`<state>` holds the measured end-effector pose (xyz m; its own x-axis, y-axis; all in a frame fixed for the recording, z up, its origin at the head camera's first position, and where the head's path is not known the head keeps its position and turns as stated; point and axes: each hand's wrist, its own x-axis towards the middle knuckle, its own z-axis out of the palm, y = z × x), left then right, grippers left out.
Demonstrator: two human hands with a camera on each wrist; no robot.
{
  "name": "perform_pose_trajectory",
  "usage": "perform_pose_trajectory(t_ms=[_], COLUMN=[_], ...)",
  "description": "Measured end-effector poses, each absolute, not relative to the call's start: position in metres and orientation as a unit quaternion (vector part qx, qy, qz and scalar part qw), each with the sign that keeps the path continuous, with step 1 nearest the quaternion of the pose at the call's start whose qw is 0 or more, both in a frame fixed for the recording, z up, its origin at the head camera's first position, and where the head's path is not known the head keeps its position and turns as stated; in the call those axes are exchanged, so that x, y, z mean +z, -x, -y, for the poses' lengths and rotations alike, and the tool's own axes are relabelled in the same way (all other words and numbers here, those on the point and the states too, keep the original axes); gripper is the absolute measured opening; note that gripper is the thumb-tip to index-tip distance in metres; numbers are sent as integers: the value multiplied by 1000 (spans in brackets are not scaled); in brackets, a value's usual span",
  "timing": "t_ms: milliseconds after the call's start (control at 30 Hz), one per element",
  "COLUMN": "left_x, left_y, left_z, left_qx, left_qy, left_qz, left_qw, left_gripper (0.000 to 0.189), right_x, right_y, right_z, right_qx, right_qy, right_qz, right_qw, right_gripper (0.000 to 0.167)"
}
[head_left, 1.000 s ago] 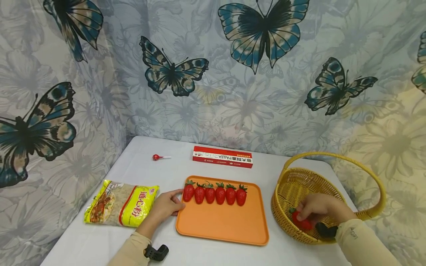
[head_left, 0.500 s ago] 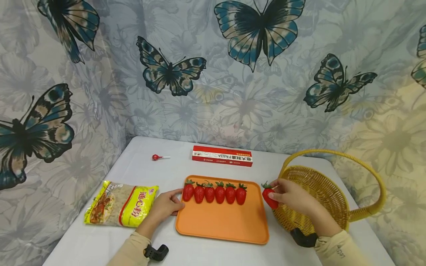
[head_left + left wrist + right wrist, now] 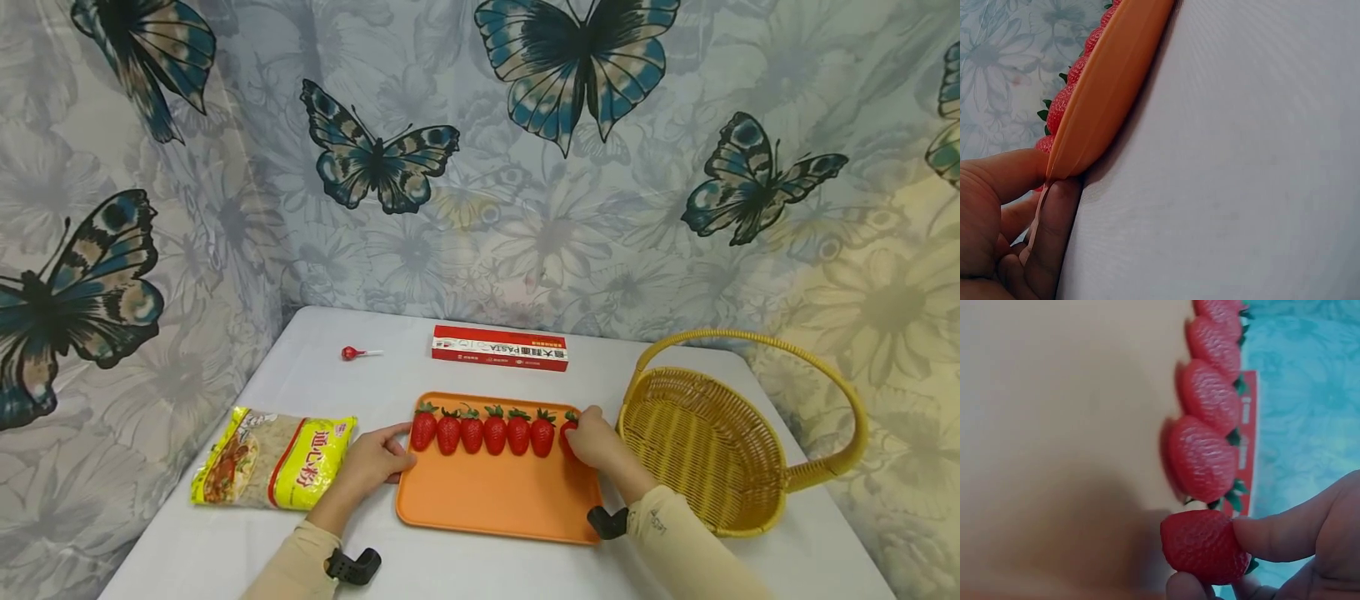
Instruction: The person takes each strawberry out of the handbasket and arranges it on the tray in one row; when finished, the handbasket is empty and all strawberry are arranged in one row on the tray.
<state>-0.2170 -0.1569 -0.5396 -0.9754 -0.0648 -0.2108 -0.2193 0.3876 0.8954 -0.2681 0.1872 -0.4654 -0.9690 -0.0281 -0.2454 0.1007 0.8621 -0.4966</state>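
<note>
An orange tray point(image 3: 495, 500) lies on the white table, with several red strawberries point(image 3: 472, 433) in a row along its far side, green tops pointing away. My left hand point(image 3: 377, 457) pinches the tray's left rim; in the left wrist view the thumb is above the rim and a finger point(image 3: 1057, 219) beneath it. At the right end of the row, my right hand point(image 3: 600, 442) holds a strawberry point(image 3: 1204, 545) between thumb and fingers. In the head view the hand partly covers that strawberry, which sits beside the last one of the row.
A yellow wicker basket point(image 3: 705, 454) with a tall handle stands right of the tray. Left of it lies a yellow-ended pasta bag point(image 3: 273, 458). Behind are a red pasta box point(image 3: 499, 347) and a red lollipop point(image 3: 350, 353). A butterfly-print cloth point(image 3: 555, 242) hangs behind the table.
My right hand has come out of the basket with a strawberry and moved left to the row's right end on the tray. The left hand has stayed at the tray's rim.
</note>
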Motion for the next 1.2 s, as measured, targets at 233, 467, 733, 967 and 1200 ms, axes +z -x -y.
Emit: perform_pose_trajectory(t_ms=[233,467,733,967,1200], left_x=[-538,-538,-537,-539,-537], left_y=[216,216,218,219,220], left_z=[157,157,155,159,159], left_qx=[547,540,539,534,535], left_qy=[87,78,84,89,80], left_qz=[-829,-835,-835,-838,-838], left_qw=[72,70,73,71,71], left_gripper=[58,59,59,59,58], right_x=[-476,-476,-478,-485,-484], right_y=[274,270,269,267,264], right_z=[-184,-180,-182,-180,-181], right_qx=[-231,-189,-192,-214,-207], right_qy=[-19,-26,-23,-3,-1], right_qz=[-968,-980,-980,-976,-978], right_qw=[98,62,54,44,34], right_gripper=[45,33,32,29,37])
